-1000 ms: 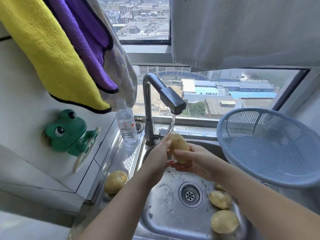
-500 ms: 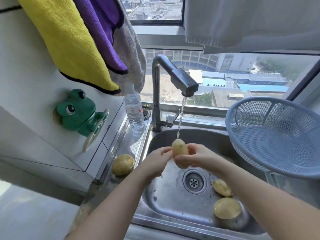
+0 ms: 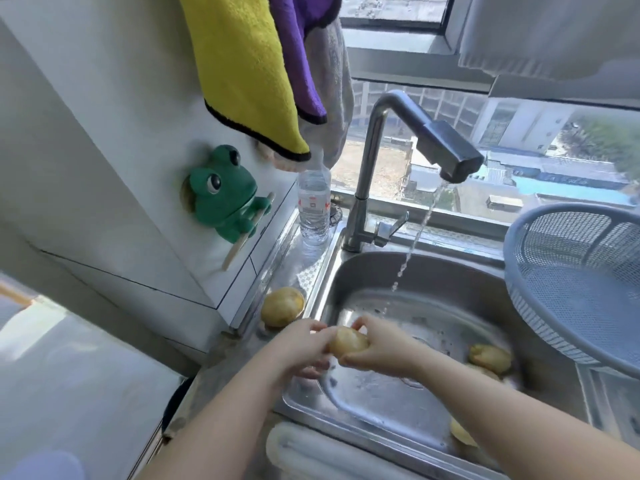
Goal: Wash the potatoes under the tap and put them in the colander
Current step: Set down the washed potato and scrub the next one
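A: Starting at the left wall, what hangs there?

B: A green frog holder (image 3: 221, 192) sticks to the tile, with a yellow cloth (image 3: 242, 74) and a purple cloth (image 3: 298, 57) hanging above it. Just right of it, a water bottle (image 3: 313, 206) stands on the steel ledge near the base of the tap (image 3: 426, 143).

A: And the potatoes?

B: One loose potato (image 3: 282, 306) lies on the ledge, just left of the sink (image 3: 450, 271). Next, the left hand (image 3: 301, 348) curls its fingers round the left end of the held potato (image 3: 348, 341), low over the basin's front left part. The right hand (image 3: 377, 348) wraps thumb and fingers round the other end.

A: Is water running?

B: Yes, a thin stream (image 3: 412, 247) falls from the spout to just behind the right hand. Whether it strikes the held potato I cannot tell.

A: Further right?

B: The sink potatoes (image 3: 490, 356) lie on the basin's right side, one partly hidden by the right forearm. The colander (image 3: 571, 282) sits tilted at the sink's right edge, well apart from both hands.
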`<state>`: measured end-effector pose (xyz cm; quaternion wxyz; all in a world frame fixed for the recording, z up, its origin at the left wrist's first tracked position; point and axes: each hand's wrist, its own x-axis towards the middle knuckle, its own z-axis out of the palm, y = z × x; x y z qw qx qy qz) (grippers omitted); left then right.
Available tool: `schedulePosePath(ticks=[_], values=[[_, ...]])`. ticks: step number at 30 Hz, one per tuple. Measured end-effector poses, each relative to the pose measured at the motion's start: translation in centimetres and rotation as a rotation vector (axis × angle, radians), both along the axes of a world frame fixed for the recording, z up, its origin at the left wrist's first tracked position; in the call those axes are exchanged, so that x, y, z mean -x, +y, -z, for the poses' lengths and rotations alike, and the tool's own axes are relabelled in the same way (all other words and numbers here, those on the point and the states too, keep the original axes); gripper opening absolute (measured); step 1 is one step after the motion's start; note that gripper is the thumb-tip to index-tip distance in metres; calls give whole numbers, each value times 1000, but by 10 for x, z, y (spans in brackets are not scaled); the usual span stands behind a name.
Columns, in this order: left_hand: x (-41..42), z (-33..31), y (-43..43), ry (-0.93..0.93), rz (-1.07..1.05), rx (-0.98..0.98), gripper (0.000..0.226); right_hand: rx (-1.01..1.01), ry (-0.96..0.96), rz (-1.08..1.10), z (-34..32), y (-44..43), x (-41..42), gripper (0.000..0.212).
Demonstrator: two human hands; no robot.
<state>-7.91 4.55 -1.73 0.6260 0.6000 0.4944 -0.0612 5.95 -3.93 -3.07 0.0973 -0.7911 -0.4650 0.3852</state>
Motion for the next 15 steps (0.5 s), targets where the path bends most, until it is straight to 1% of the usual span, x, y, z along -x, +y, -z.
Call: schedulePosePath(ticks=[2,3,7,9,13,15], values=[[15,4,7,-4,-73,19,26,-73,-76,-81,3,13,15,57],[23,7,10,-7,-114,27,26,-105,-77,-87,5,19,22,58],[52,17,23,-42,-276,47,28,-172,43,-3,15,40,45,59],[60,23,26,-40,-332,55,25,-187,87,29,20,44,56,55],[66,29,29,-3,-348,19,12,-213,129,75,29,47,67,51],[68,32,31,28,-322,-9,18,-220,135,88,30,48,68,50]])
